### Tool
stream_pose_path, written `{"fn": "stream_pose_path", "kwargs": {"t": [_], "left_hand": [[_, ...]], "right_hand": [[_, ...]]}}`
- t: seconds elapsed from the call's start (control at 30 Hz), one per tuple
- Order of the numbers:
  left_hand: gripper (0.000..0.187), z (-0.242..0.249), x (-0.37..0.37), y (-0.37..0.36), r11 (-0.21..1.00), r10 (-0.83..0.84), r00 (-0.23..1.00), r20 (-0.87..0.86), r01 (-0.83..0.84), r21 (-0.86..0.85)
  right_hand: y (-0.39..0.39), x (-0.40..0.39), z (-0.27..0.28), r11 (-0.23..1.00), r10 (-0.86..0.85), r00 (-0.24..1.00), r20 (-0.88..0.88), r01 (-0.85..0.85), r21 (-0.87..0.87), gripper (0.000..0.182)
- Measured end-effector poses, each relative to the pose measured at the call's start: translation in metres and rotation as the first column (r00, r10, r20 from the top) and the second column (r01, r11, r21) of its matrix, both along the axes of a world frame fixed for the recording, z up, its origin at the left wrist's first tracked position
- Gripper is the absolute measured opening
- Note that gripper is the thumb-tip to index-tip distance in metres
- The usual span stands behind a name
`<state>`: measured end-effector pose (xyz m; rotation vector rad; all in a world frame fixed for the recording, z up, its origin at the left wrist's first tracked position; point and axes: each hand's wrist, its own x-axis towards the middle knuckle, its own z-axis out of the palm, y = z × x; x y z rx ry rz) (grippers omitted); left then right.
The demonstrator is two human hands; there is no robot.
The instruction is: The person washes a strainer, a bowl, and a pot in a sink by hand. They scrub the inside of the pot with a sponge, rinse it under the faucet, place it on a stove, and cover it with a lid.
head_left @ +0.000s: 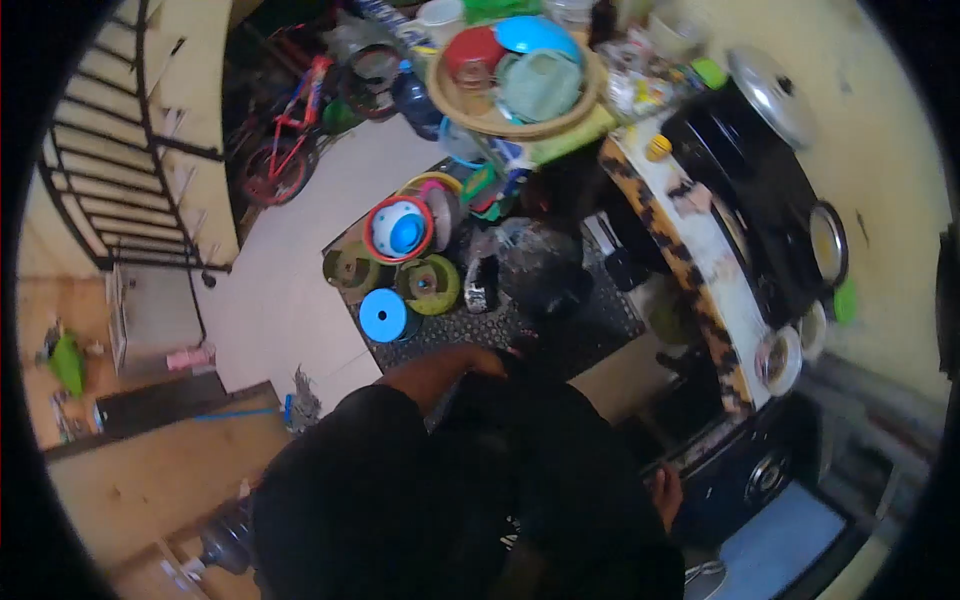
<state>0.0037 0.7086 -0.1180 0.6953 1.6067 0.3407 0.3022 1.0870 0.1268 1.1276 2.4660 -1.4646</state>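
Observation:
My left hand point(488, 362) is low in front of my body, its fingers mostly hidden against my dark clothes. I cannot make out whether it holds anything. Beyond it on the dark textured mat point(420, 345) stand a blue round container point(385, 317), a green gas cylinder point(432, 286) and a bulging black plastic bag point(545, 265). My right hand point(667, 495) is at my right side, close to the counter edge, fingers stretched out with nothing seen in them. A black appliance with a round dial point(768, 475) is to its right.
A black stove point(745, 165) and a metal lid point(772, 97) are on the right-hand counter point(715, 260). A large basin point(520, 128) of dishes stands on a table ahead. Stacked bowls point(400, 228) rest by the mat. A red bicycle point(290, 140) stands far left.

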Motion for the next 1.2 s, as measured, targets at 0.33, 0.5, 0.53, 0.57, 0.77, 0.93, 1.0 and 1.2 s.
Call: {"fn": "stream_pose_path", "kwargs": {"t": [0.33,0.5,0.53,0.57,0.77,0.93,1.0,1.2], "left_hand": [[0.042,-0.093,-0.163,-0.085,0.404,0.723,0.219,-0.655,-0.904,0.144],[0.051,-0.218,-0.243,-0.129,0.317,0.711,0.079,-0.698,-0.923,0.217],[0.054,-0.254,-0.259,-0.14,0.292,0.739,0.06,-0.671,-0.926,0.239],[0.056,-0.259,-0.273,-0.133,0.292,0.667,0.049,-0.743,-0.935,0.201],[0.063,-0.309,-0.347,-0.134,0.34,0.51,0.246,-0.824,-0.938,-0.069],[0.055,-0.319,-0.356,-0.142,0.452,0.471,0.259,-0.843,-0.892,-0.022],[0.05,-0.307,-0.361,-0.145,0.407,0.477,0.2,-0.856,-0.913,0.013],[0.03,-0.167,-0.332,-0.133,0.394,0.53,-0.06,-0.846,-0.866,0.308]], "right_hand": [[0.024,-0.174,-0.118,0.885,0.465,0.842,0.274,-0.447,-0.129,0.037],[0.022,-0.152,-0.214,0.847,0.502,0.799,0.331,-0.531,-0.003,0.036],[0.022,-0.147,-0.224,0.878,0.449,0.795,0.408,-0.478,-0.032,0.035],[0.022,-0.142,-0.233,0.905,0.395,0.782,0.483,-0.423,-0.055,0.034],[0.05,-0.031,-0.305,0.974,0.224,0.923,0.314,-0.226,-0.033,0.032],[0.048,-0.031,-0.302,0.961,0.275,0.81,0.518,-0.22,-0.166,0.029],[0.021,-0.08,-0.284,0.93,0.346,0.759,0.552,-0.355,-0.095,0.028],[-0.005,-0.107,-0.255,0.934,0.352,0.882,0.312,-0.352,-0.059,0.03]]}}
